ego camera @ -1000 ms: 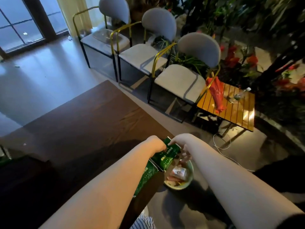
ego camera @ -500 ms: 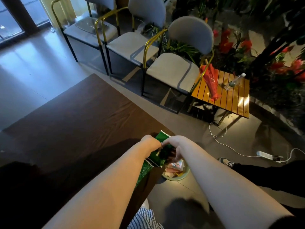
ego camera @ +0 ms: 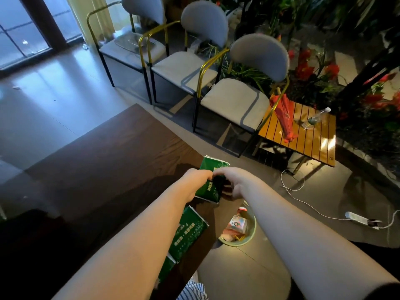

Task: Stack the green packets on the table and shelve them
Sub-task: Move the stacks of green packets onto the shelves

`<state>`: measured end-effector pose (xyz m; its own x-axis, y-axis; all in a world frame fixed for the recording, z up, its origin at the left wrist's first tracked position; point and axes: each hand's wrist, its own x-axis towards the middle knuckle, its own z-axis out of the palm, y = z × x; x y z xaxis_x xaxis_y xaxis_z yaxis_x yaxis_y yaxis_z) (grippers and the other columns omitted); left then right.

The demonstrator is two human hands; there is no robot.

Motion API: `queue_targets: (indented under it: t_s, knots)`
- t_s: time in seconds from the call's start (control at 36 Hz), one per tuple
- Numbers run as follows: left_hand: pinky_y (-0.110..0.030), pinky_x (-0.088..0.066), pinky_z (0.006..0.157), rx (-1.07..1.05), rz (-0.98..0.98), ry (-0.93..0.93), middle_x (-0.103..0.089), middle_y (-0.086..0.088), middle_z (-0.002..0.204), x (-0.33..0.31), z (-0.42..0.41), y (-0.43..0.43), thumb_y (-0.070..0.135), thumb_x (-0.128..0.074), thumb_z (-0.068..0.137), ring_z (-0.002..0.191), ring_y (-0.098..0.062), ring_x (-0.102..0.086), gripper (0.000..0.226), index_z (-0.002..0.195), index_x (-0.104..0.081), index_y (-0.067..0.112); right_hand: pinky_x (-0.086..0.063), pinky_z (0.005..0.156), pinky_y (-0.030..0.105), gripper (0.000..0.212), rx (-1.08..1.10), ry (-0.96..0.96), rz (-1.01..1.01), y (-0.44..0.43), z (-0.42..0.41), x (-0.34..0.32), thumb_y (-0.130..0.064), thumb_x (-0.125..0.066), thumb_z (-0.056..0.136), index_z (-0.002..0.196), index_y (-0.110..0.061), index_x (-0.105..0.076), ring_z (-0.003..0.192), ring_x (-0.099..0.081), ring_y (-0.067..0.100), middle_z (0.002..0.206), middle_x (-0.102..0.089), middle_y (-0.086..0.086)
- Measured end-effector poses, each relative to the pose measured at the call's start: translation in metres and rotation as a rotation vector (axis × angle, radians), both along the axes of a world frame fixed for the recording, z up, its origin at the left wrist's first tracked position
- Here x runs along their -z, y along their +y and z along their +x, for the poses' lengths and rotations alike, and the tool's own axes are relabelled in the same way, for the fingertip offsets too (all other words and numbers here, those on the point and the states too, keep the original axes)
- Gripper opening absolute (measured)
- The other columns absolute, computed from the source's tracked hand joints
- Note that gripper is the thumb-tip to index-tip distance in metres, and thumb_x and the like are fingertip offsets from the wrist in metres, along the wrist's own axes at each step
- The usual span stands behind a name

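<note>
A green packet [ego camera: 213, 167] stands on end at the right edge of the dark wooden table [ego camera: 104, 169]. My left hand [ego camera: 194, 180] grips its left side and my right hand [ego camera: 234, 180] grips its right side. The middle of this packet lies in shadow between my hands. A second green packet [ego camera: 188, 232] lies flat on the table under my left forearm, nearer to me. The corner of a third green packet [ego camera: 167, 266] shows below it, mostly hidden by my arm.
A pale green bin [ego camera: 243, 234] holding wrappers stands on the floor just right of the table edge. Three grey chairs [ego camera: 236, 100] line the far side. A low slatted side table [ego camera: 311, 137] carries a red umbrella and a bottle. A white cable and power strip [ego camera: 361, 219] lie on the floor.
Both hands have drawn closer together on the upright packet. It now stands more on end, at the table's edge. The camera view has shifted.
</note>
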<state>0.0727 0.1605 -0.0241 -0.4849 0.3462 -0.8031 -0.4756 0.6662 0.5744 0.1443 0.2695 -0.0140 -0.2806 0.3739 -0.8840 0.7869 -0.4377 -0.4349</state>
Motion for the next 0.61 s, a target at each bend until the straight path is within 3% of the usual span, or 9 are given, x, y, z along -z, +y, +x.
queue_targets:
  t_s: [0.03,0.14,0.25,0.33,0.42,0.5,0.61]
  knots:
    - [-0.04,-0.052,0.089,-0.001,0.015,0.002,-0.063,-0.011,0.106,-0.004,-0.006,-0.005,0.026,-0.065,0.089,0.097,-0.026,-0.062,0.053,0.136,-0.05,0.007,-0.048,0.098,0.044,0.041,-0.01,0.019,0.005,-0.004,-0.005,-0.006,-0.023,-0.079,0.077,0.112,-0.011,-0.061,0.102,-0.06,0.027,0.111,-0.065,0.012]
    - [-0.034,-0.044,0.08,-0.044,0.031,0.029,-0.059,-0.007,0.102,-0.031,-0.031,-0.036,0.032,-0.066,0.092,0.086,-0.02,-0.057,0.057,0.139,-0.046,0.008,-0.044,0.104,0.047,0.032,-0.058,0.117,-0.011,-0.028,-0.028,-0.029,-0.021,-0.077,0.08,0.106,-0.013,-0.061,0.108,-0.057,0.028,0.114,-0.063,0.012]
    - [-0.049,-0.054,0.092,-0.116,0.065,0.034,-0.069,-0.012,0.11,-0.044,-0.057,-0.084,0.038,-0.081,0.063,0.102,-0.031,-0.067,0.074,0.129,-0.055,0.015,-0.043,0.106,0.045,0.027,-0.133,0.198,-0.069,-0.064,-0.057,-0.048,-0.022,-0.078,0.077,0.097,-0.014,-0.063,0.112,-0.061,0.028,0.115,-0.067,0.009]
    - [-0.052,-0.052,0.096,-0.204,0.168,0.045,-0.072,-0.009,0.11,-0.071,-0.067,-0.136,0.028,-0.075,0.084,0.103,-0.028,-0.068,0.044,0.123,-0.057,0.021,-0.043,0.107,0.044,0.027,-0.198,0.264,-0.131,-0.096,-0.079,-0.061,-0.023,-0.081,0.074,0.096,-0.017,-0.066,0.112,-0.064,0.027,0.101,-0.071,0.005]
    - [-0.048,-0.053,0.096,-0.301,0.311,0.03,-0.074,-0.007,0.111,-0.088,-0.075,-0.187,0.021,-0.076,0.085,0.104,-0.025,-0.07,0.048,0.129,-0.056,0.02,-0.042,0.11,0.045,0.023,-0.245,0.35,-0.209,-0.128,-0.097,-0.076,-0.022,-0.08,0.074,0.092,-0.017,-0.067,0.114,-0.064,0.028,0.093,-0.071,0.005]
    - [-0.041,-0.058,0.081,-0.45,0.431,0.024,-0.075,-0.009,0.111,-0.105,-0.071,-0.243,0.018,-0.078,0.083,0.102,-0.024,-0.072,0.053,0.131,-0.056,0.018,-0.045,0.106,0.044,0.027,-0.323,0.411,-0.247,-0.177,-0.111,-0.097,-0.023,-0.079,0.076,0.097,-0.015,-0.066,0.107,-0.064,0.028,0.097,-0.07,0.006]
    - [-0.052,-0.057,0.087,-0.633,0.569,0.05,-0.072,-0.016,0.115,-0.127,-0.056,-0.3,0.01,-0.071,0.086,0.106,-0.032,-0.07,0.046,0.13,-0.057,0.014,-0.055,0.087,0.038,0.056,-0.452,0.484,-0.33,-0.234,-0.123,-0.116,-0.027,-0.087,0.061,0.113,-0.017,-0.067,0.108,-0.065,0.028,0.113,-0.069,0.007]
